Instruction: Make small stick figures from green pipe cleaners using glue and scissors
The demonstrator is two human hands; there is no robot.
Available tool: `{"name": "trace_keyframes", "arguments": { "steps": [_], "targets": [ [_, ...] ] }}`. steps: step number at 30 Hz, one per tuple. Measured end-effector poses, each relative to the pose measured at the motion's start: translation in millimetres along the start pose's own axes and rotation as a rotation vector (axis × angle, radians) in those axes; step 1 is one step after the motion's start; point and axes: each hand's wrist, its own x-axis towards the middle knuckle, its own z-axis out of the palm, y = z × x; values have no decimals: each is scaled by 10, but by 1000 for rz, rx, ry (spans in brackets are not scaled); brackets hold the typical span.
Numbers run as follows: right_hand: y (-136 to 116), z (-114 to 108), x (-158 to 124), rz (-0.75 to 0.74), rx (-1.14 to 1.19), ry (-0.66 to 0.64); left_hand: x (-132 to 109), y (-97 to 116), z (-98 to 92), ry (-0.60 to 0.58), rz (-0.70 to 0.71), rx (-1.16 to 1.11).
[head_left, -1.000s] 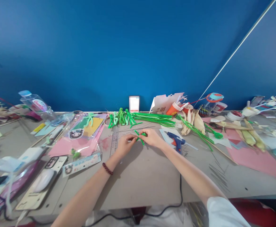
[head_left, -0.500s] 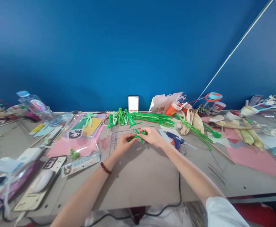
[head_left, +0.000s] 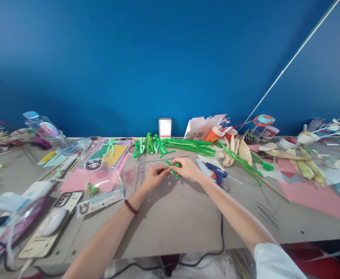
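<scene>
Both hands meet over the grey table (head_left: pixel 170 217) and pinch a small twisted green pipe cleaner piece (head_left: pixel 172 167). My left hand (head_left: pixel 154 178), with a dark bead bracelet on its wrist, holds the piece's left end. My right hand (head_left: pixel 185 168) grips its right end with closed fingers. Just behind the hands lie a metal ruler (head_left: pixel 141 170), several finished green pipe cleaner figures (head_left: pixel 149 145) and a bundle of straight green pipe cleaners (head_left: pixel 187 145).
A blue glue gun (head_left: pixel 218 174) lies right of my right hand, its black cord running off the near edge. Pink paper and sticker packs (head_left: pixel 100 170) lie left, a water bottle (head_left: pixel 46 130) behind them. Corn husks (head_left: pixel 238 147), cups and pink sheets (head_left: pixel 312 193) crowd the right.
The hands stay together on the green piece, with only small shifts of the fingers and of the piece's loose ends. The view has wobbled slightly.
</scene>
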Motion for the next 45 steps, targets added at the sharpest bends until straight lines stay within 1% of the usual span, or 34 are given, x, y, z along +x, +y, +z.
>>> {"name": "trace_keyframes", "arguments": {
  "steps": [3,4,9,11,14,18,19,21,25,28,29,30,33,35,39,42,45],
  "targets": [
    [17,-43,8,55,53,-16,0,37,2,6,-6,-41],
    [17,-58,8,71,72,-24,-2,49,0,-8,-22,-76],
    [-5,-95,11,79,158,-54,-28,64,-16,-207,-204,-306],
    [-5,-96,25,66,212,-22,-36,49,-15,-231,-240,-373],
    [21,-104,52,88,335,-4,-36,25,3,-194,-223,-438],
    [75,-118,74,119,462,-129,-20,14,34,-102,-225,-550],
    [85,-116,77,118,469,-138,-18,14,40,-87,-229,-578],
    [98,-103,82,121,474,-112,-20,10,50,-84,-241,-616],
    [98,-43,90,165,499,-12,-36,-18,67,-139,-293,-593],
    [87,24,89,185,533,77,-43,-33,89,-152,-293,-527],
    [85,51,86,180,568,79,-42,-33,97,-143,-280,-513],
    [86,79,82,172,613,51,-39,-31,106,-129,-261,-505],
    [105,161,69,144,710,-113,-28,-26,126,-93,-194,-495],
    [128,206,64,147,713,-148,-23,-31,131,-75,-164,-485],
    [153,270,67,157,720,-79,-22,-51,131,-88,-163,-459],
    [135,315,69,113,737,-13,-23,-51,131,-92,-163,-417],
    [111,368,67,94,767,50,-19,-49,134,-92,-129,-382]
  ]
}}
